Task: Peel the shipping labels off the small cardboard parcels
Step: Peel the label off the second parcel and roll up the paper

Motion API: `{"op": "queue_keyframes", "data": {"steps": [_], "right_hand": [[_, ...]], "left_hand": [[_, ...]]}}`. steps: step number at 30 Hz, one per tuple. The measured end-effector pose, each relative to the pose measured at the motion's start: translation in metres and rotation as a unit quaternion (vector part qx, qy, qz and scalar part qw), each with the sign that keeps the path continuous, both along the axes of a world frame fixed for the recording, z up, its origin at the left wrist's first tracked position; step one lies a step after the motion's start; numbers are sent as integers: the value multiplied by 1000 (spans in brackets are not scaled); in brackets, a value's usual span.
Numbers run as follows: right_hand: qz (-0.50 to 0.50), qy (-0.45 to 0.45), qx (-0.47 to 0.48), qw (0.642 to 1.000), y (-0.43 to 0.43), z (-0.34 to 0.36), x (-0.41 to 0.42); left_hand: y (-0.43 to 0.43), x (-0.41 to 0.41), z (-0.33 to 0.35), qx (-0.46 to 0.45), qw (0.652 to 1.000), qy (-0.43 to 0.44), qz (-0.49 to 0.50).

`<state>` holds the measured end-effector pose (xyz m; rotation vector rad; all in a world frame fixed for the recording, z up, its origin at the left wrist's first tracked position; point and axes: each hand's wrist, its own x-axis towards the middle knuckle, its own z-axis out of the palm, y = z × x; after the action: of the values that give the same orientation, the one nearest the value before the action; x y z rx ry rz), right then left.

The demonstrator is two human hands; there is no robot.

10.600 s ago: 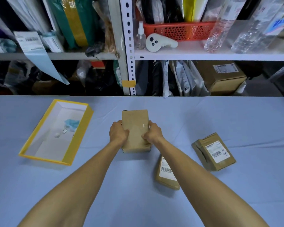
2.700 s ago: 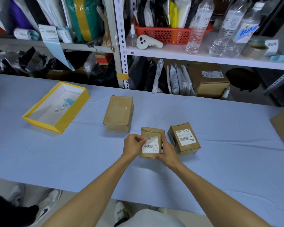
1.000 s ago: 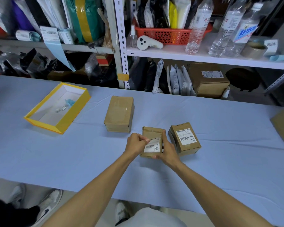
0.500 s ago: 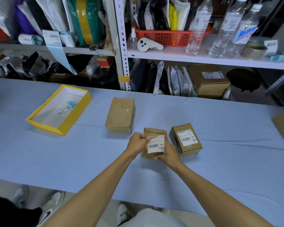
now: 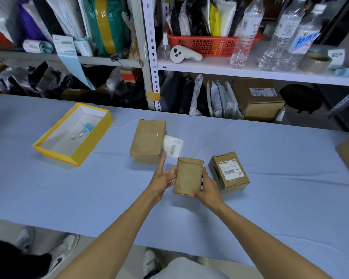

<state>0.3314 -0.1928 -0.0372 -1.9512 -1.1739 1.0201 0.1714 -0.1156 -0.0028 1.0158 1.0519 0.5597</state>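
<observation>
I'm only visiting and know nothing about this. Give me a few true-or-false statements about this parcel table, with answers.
1. The top of the middle parcel is labelled. False: it is bare; a loose label shows by the fingertips of the left hand.
2. The right hand grips the middle parcel. True.
3. The right parcel bears a sticker. True.
4. The yellow box sits right of all the parcels. False: it is to their left.
5. The left hand's fingers are straight. True.
</observation>
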Motion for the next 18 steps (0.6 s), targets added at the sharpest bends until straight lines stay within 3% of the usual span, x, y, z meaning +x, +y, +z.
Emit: {"op": "queue_keyframes", "data": {"steps": [8,18], "right_hand": [[-30,31,25,999,-4,3,-5],[-61,-32,-23,997,13,5,-12]], "left_hand": [[-8,5,-11,123,986,109,-6],[-19,16,-21,161,979,111,52]]}}
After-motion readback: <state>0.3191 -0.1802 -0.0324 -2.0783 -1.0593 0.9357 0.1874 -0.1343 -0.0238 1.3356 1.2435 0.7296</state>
